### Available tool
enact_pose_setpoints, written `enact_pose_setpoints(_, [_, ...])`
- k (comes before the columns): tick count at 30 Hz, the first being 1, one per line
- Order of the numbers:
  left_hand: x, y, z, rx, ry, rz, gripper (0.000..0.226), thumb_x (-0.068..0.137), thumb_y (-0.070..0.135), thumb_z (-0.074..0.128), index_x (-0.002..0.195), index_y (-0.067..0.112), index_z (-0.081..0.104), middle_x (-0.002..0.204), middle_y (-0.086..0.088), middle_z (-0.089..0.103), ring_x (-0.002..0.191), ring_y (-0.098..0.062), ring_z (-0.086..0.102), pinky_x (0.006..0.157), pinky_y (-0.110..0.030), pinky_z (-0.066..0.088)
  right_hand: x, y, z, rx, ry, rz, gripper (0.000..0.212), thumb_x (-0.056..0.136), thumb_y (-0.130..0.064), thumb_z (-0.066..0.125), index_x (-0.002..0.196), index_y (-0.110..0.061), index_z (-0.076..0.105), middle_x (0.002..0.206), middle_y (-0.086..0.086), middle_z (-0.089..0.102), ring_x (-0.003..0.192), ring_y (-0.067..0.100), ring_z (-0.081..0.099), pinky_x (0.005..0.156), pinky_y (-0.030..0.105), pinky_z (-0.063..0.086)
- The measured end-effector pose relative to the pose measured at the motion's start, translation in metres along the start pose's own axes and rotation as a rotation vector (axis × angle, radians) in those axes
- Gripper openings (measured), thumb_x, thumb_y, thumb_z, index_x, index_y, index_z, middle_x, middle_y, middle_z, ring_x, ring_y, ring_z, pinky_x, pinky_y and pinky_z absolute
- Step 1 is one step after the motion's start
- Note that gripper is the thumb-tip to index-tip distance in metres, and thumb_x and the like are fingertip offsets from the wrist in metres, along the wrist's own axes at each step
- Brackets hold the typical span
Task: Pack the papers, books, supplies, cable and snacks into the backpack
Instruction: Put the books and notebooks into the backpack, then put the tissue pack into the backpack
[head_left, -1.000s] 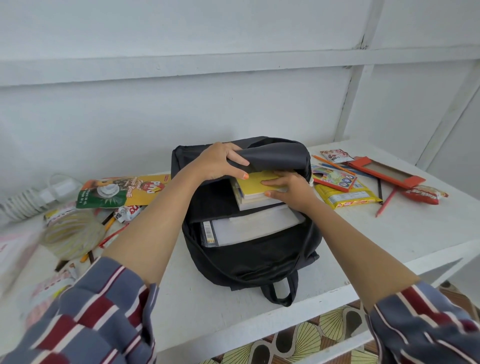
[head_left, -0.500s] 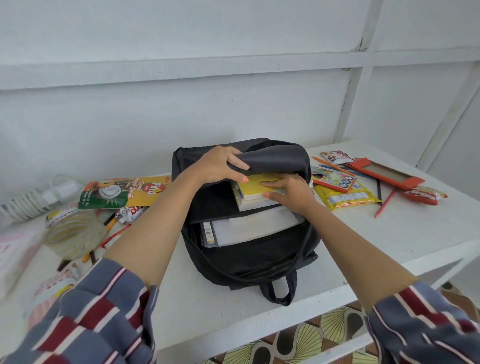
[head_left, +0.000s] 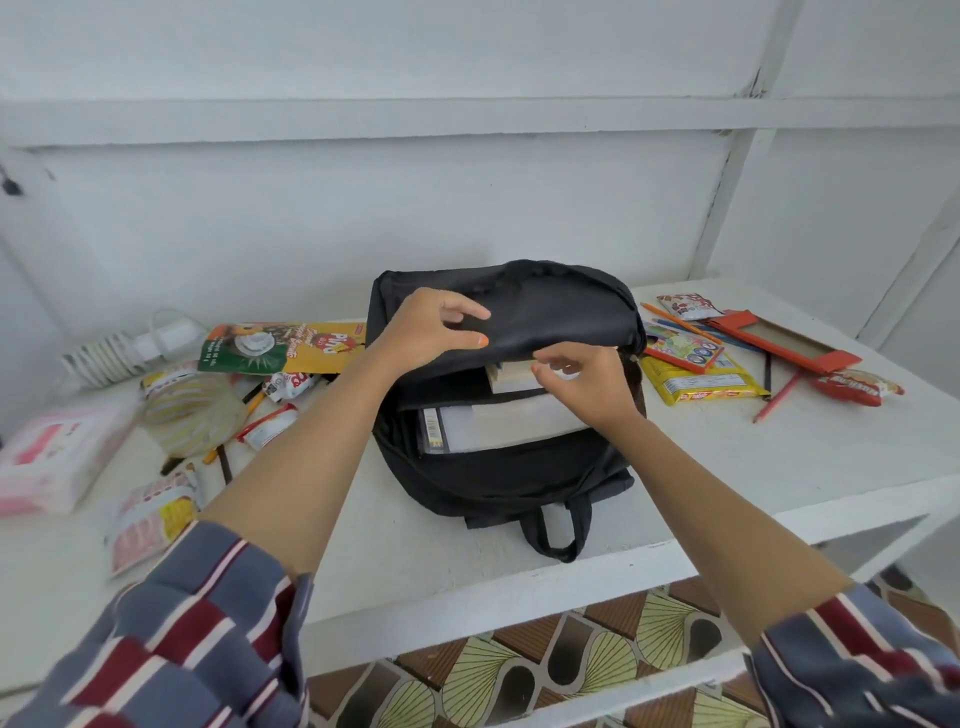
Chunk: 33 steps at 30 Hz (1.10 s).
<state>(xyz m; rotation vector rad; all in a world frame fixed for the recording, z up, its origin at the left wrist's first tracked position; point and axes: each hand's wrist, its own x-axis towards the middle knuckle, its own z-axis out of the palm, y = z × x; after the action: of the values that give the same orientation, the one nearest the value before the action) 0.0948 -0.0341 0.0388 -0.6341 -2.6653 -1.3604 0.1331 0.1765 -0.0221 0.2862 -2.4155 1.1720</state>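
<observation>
Home: white shelf (head_left: 467, 564), patterned floor tiles (head_left: 483, 675)

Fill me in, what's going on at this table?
A person is packing a black fabric backpack lying open on the white table. The left hand grips its top flap and holds it up, while the right hand hovers at the mouth, holding nothing. A stack of books and papers is inside. A yellow snack packet and a white coiled cable are not yet packed.

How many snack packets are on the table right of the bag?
3: a small red-and-white packet at the back, a yellow packet beside the backpack, a red packet farthest right. More may be hidden.
</observation>
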Motion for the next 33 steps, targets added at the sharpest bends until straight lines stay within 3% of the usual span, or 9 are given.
enact_pose_setpoints(7, [-0.049, -0.026, -0.042, -0.024, 0.194, -0.097, 0.032, 0.077, 0.021, 0.075, 0.108, 0.021, 0.067, 0.108, 0.006, 0.065, 0.105, -0.013, 0.057, 0.085, -0.026, 0.042, -0.007, -0.062, 0.041, 0.169, -0.205, -0.065, 0.021, 0.081, -0.011, 0.070, 0.102, -0.011, 0.071, 0.089, 0.004, 0.069, 0.081, 0.012, 0.063, 0.077, 0.012, 0.050])
enact_pose_setpoints(11, [-0.082, -0.050, -0.080, -0.033, 0.297, -0.156, 0.037, 0.078, 0.013, 0.074, 0.114, 0.015, 0.065, 0.111, 0.000, 0.065, 0.102, -0.011, 0.057, 0.083, -0.022, 0.041, -0.005, -0.101, 0.080, 0.196, -0.344, -0.092, 0.031, 0.080, -0.012, 0.072, 0.110, -0.014, 0.068, 0.097, 0.005, 0.068, 0.089, 0.015, 0.062, 0.084, 0.020, 0.051])
enact_pose_setpoints(18, [-0.144, -0.115, -0.149, 0.003, 0.377, -0.333, 0.050, 0.073, 0.010, 0.078, 0.120, 0.013, 0.061, 0.113, 0.001, 0.059, 0.103, -0.012, 0.053, 0.086, -0.022, 0.040, -0.001, -0.162, 0.164, 0.204, -0.436, -0.069, 0.046, 0.079, -0.016, 0.073, 0.123, -0.016, 0.059, 0.111, 0.007, 0.063, 0.097, 0.016, 0.058, 0.086, 0.025, 0.047])
enact_pose_setpoints(20, [-0.158, -0.138, -0.169, -0.008, 0.375, -0.380, 0.056, 0.069, 0.010, 0.080, 0.121, 0.013, 0.060, 0.117, -0.002, 0.061, 0.109, -0.017, 0.056, 0.094, -0.029, 0.043, 0.001, -0.173, 0.189, 0.196, -0.467, -0.054, 0.050, 0.079, -0.018, 0.073, 0.126, -0.015, 0.056, 0.115, 0.008, 0.061, 0.103, 0.019, 0.057, 0.089, 0.026, 0.047])
enact_pose_setpoints(25, [-0.171, -0.174, -0.199, 0.003, 0.263, -0.416, 0.067, 0.069, 0.005, 0.079, 0.130, 0.011, 0.051, 0.122, -0.001, 0.054, 0.109, -0.014, 0.046, 0.094, -0.027, 0.036, 0.011, -0.188, 0.241, 0.123, -0.513, 0.018, 0.061, 0.079, -0.022, 0.074, 0.134, -0.015, 0.049, 0.126, 0.007, 0.056, 0.114, 0.021, 0.053, 0.090, 0.029, 0.044])
enact_pose_setpoints(28, [-0.166, -0.191, -0.202, -0.011, 0.198, -0.456, 0.076, 0.066, 0.004, 0.081, 0.134, 0.012, 0.046, 0.115, 0.000, 0.053, 0.111, -0.019, 0.049, 0.097, -0.033, 0.040, 0.019, -0.187, 0.263, 0.047, -0.562, 0.005, 0.069, 0.077, -0.025, 0.075, 0.138, -0.017, 0.043, 0.134, 0.005, 0.051, 0.121, 0.020, 0.049, 0.091, 0.027, 0.039])
enact_pose_setpoints(33, [-0.153, -0.213, -0.204, -0.043, 0.092, -0.382, 0.057, 0.063, -0.001, 0.081, 0.104, 0.032, 0.059, 0.101, 0.009, 0.064, 0.101, -0.017, 0.059, 0.090, -0.030, 0.046, 0.030, -0.181, 0.291, -0.004, -0.642, 0.006, 0.075, 0.073, -0.026, 0.078, 0.139, -0.023, 0.040, 0.138, 0.000, 0.048, 0.124, 0.018, 0.045, 0.092, 0.025, 0.036])
